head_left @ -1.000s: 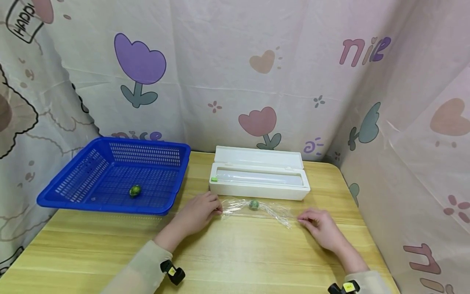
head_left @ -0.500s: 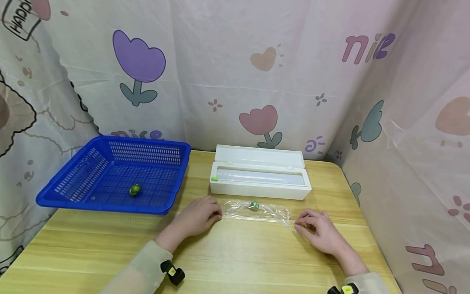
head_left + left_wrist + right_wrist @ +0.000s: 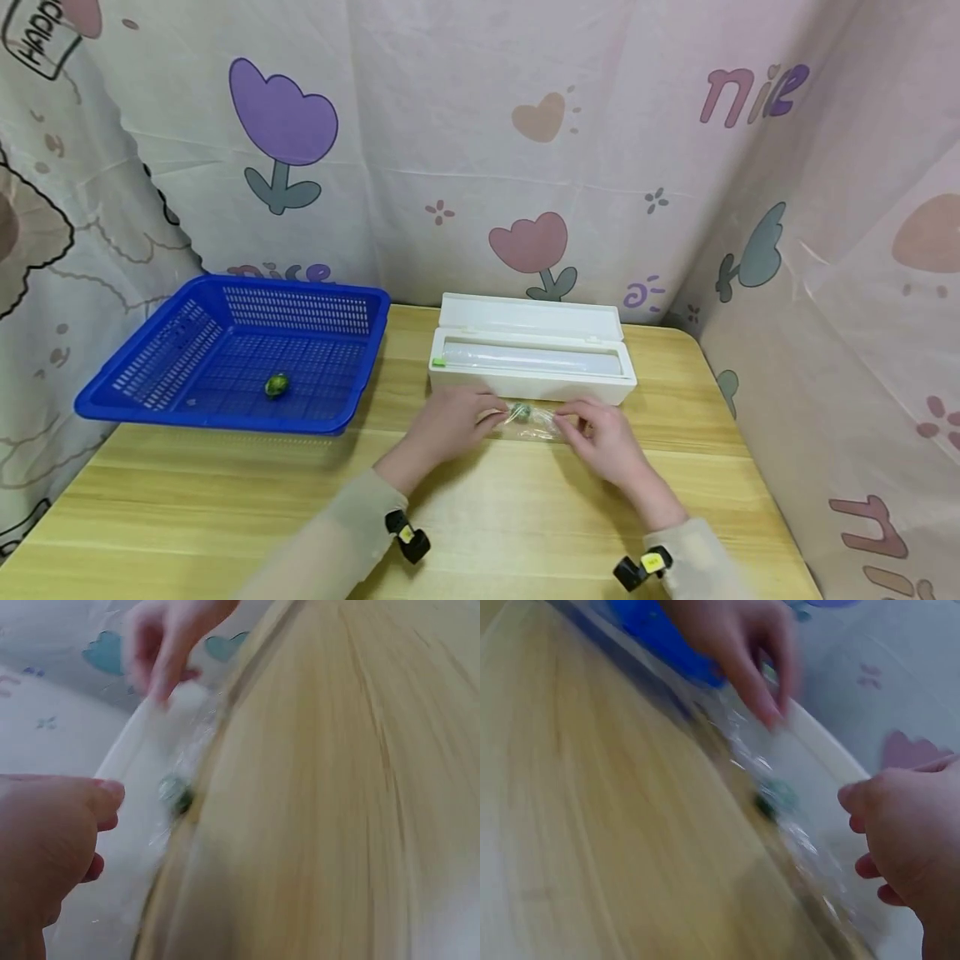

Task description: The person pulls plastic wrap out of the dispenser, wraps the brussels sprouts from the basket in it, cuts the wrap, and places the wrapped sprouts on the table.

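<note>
A small mottled green ball [image 3: 519, 411] sits in a strip of clear plastic wrap [image 3: 528, 432] on the table, just before a white wrap box. Left of the ball, my left hand [image 3: 453, 421] pinches the wrap with thumb and fingers. On the other side my right hand [image 3: 602, 440] pinches it likewise, fingertips close to the ball. Both wrist views are blurred; the ball [image 3: 178, 796] appears there between the two hands, with crinkled wrap [image 3: 802, 844] around it. The thin film at the fingertips is hard to make out.
The white box [image 3: 532, 385] stands with its lid raised, a roll of wrap [image 3: 532, 358] inside. At the left, a blue plastic basket [image 3: 225, 422] holds another green ball [image 3: 276, 385]. A printed curtain [image 3: 420, 100] hangs behind and beside the wooden table [image 3: 480, 517].
Both hands have moved inward from the ends of the wrap toward the ball. The visible strip between them is now much shorter. Basket and box stay in place.
</note>
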Demonstrator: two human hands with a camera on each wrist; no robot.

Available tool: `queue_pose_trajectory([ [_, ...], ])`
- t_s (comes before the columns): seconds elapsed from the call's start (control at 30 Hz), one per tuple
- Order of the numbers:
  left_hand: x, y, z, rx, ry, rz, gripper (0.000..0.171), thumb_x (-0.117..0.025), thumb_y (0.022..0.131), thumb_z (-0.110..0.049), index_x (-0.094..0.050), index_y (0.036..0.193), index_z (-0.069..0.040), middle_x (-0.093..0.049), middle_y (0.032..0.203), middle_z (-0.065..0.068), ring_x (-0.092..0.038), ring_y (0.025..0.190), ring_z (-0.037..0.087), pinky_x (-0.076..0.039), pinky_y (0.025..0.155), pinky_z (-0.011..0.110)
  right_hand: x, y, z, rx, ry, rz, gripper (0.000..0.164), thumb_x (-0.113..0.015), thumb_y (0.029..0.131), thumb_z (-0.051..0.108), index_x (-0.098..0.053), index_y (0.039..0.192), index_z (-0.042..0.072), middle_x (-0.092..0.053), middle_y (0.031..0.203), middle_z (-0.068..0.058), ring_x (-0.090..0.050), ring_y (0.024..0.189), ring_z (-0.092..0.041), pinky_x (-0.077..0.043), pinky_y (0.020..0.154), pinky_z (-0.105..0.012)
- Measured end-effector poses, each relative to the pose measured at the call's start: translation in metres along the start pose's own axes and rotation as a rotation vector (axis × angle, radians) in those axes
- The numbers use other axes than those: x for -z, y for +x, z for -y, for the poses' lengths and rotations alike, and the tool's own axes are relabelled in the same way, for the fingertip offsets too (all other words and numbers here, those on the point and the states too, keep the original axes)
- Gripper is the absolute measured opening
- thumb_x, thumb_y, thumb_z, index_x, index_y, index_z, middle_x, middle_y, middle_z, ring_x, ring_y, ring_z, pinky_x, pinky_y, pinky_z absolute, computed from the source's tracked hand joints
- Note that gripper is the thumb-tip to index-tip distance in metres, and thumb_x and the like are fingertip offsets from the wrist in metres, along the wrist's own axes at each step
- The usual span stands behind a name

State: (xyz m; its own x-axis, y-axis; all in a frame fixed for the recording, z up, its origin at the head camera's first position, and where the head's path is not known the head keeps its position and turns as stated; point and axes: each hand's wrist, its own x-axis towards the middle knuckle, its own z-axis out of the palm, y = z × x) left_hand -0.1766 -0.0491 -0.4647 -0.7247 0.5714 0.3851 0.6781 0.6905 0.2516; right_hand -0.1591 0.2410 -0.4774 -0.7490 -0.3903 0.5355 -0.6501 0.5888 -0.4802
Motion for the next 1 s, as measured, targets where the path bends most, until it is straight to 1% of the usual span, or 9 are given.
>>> queue_pose_trajectory([
  [0.13,-0.015,0.016,-0.008,0.016,0.004,0.052,0.018,-0.075,0.101,-0.032,-0.082,0.116,-0.025,-0.077,0.110,-0.009,-0.072,0.094,0.011,-0.058,0.076,0.030,-0.023,0.014,0.011,-0.052,-0.054,0.061,0.014,-0.083,0.093,0.013,-0.081,0.107,0.011,-0.074,0.103,0.005,-0.054,0.066,0.000,-0.049,0.058,-0.023],
  [0.23,-0.020,0.023,-0.011,0.039,0.008,0.083,0.018,-0.074,0.102,-0.030,-0.081,0.117,-0.024,-0.077,0.109,-0.009,-0.072,0.094,0.010,-0.057,0.078,0.029,-0.032,0.018,0.014,-0.109,-0.090,0.077,0.018,-0.086,0.092,0.015,-0.082,0.109,0.014,-0.075,0.110,0.004,-0.055,0.066,-0.002,-0.048,0.058,-0.024],
  [0.4,-0.020,0.031,-0.011,0.060,-0.002,0.114,0.011,-0.072,0.103,-0.028,-0.081,0.106,-0.023,-0.072,0.088,-0.012,-0.063,0.074,0.006,-0.051,0.065,0.025,-0.038,0.019,0.012,-0.146,-0.051,0.085,0.020,-0.087,0.090,0.014,-0.081,0.110,0.013,-0.075,0.113,0.002,-0.062,0.078,-0.009,-0.052,0.065,-0.028],
  [0.47,-0.020,0.033,-0.011,0.067,-0.010,0.117,0.012,-0.071,0.104,-0.028,-0.081,0.102,-0.022,-0.070,0.083,-0.012,-0.059,0.068,0.005,-0.049,0.060,0.024,-0.039,0.020,0.011,-0.153,-0.017,0.071,0.016,-0.084,0.093,0.011,-0.080,0.108,0.013,-0.075,0.109,0.002,-0.062,0.077,-0.011,-0.051,0.064,-0.029],
  [0.53,-0.020,0.036,-0.010,0.073,-0.010,0.122,0.013,-0.070,0.104,-0.027,-0.082,0.102,-0.022,-0.070,0.082,-0.012,-0.059,0.068,0.005,-0.049,0.059,0.024,-0.041,0.020,0.010,-0.161,0.009,0.053,0.013,-0.081,0.095,0.007,-0.079,0.106,0.013,-0.075,0.104,0.002,-0.059,0.073,-0.010,-0.050,0.063,-0.030],
  [0.63,-0.020,0.037,-0.009,0.074,0.001,0.144,0.012,-0.072,0.102,-0.029,-0.082,0.102,-0.022,-0.073,0.087,-0.011,-0.064,0.072,0.007,-0.051,0.061,0.025,-0.044,0.020,0.009,-0.161,0.020,0.046,0.011,-0.080,0.095,0.004,-0.079,0.104,0.011,-0.073,0.102,0.002,-0.057,0.073,-0.008,-0.050,0.064,-0.028],
  [0.73,-0.020,0.036,-0.008,0.069,0.029,0.161,0.011,-0.075,0.101,-0.032,-0.083,0.104,-0.025,-0.075,0.095,-0.012,-0.067,0.079,0.008,-0.053,0.063,0.026,-0.046,0.021,0.008,-0.156,0.014,0.066,0.011,-0.081,0.094,0.006,-0.080,0.104,0.010,-0.072,0.106,0.002,-0.059,0.078,-0.008,-0.051,0.066,-0.027],
  [0.87,-0.018,0.034,-0.009,0.033,0.047,0.160,0.013,-0.077,0.099,-0.030,-0.084,0.111,-0.026,-0.075,0.104,-0.012,-0.069,0.088,0.009,-0.054,0.069,0.025,-0.046,0.021,0.008,-0.152,0.009,0.087,0.012,-0.081,0.094,0.005,-0.082,0.106,0.008,-0.072,0.111,0.001,-0.064,0.087,-0.012,-0.053,0.069,-0.030],
  [1.0,-0.018,0.033,-0.009,0.028,0.017,0.190,0.021,-0.080,0.096,-0.030,-0.082,0.117,-0.026,-0.077,0.108,-0.011,-0.065,0.083,0.007,-0.052,0.070,0.024,-0.044,0.021,0.009,-0.171,0.006,0.126,0.017,-0.083,0.093,0.009,-0.082,0.110,0.009,-0.075,0.112,0.001,-0.067,0.098,-0.014,-0.055,0.079,-0.035],
])
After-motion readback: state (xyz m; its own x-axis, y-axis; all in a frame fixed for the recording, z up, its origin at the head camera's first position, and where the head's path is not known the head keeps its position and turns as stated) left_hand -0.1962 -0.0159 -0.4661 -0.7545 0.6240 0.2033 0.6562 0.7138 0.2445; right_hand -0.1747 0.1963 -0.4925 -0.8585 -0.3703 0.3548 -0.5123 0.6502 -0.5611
